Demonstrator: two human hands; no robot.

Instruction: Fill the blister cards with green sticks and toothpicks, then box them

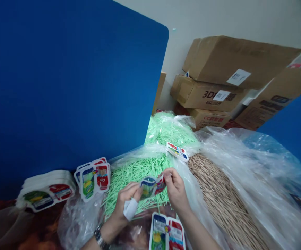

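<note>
In front of me a flexible printed packet point(150, 186), blue-green on one half and red on the other, is stretched between both hands. My left hand point(128, 198) pinches its left end, fingers closed, with a small white piece point(130, 208) against the palm. At the right end, the fingers of my right hand point(175, 189) are closed on the packet's edge. Beneath the hands lie many thin green sticks point(137, 170) in a clear plastic bag. A white-edged printed card point(167, 232) of similar design lies close to my right forearm.
Left of the sticks are several loose cards point(94, 178) and a thick card stack point(46, 191). Another card point(177, 151) rests between the green sticks and brown sticks point(223, 198). Behind stand cardboard boxes point(213, 92); a blue panel point(69, 80) rises at left.
</note>
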